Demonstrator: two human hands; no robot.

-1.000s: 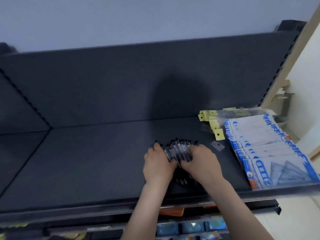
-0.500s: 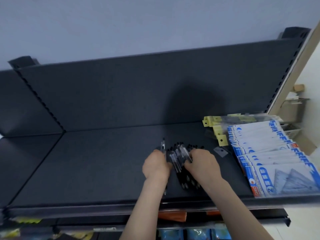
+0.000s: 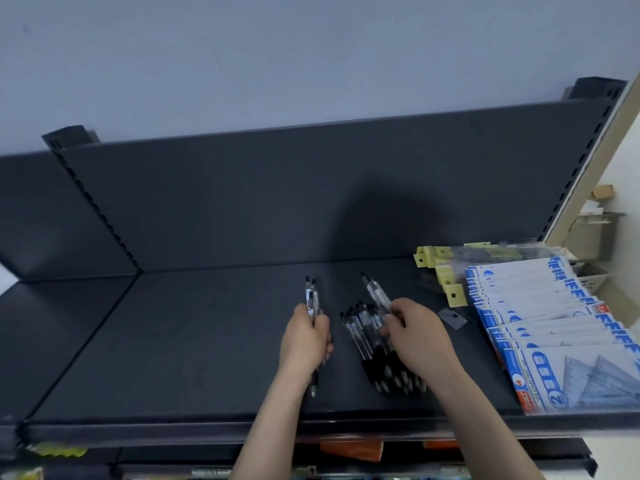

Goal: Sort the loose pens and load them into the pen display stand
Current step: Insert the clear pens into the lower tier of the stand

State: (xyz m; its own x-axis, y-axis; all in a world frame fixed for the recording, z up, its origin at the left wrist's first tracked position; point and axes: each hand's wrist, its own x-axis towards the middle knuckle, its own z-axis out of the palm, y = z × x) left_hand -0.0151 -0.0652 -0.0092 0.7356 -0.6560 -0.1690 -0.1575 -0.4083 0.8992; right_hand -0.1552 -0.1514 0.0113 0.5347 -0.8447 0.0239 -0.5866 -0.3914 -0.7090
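L hand curled round approx 3 pens, tips up. R hand fingertips pinch a pen pair. Btwn them, loose pile on shelf, count unclear. Geometry-set packs at R.

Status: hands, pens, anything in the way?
Left hand grips a few pens; right hand pinches a second bunch. Pen pile on shelf between hands. Display stand not in view. Geometry packets right of pile, apart.
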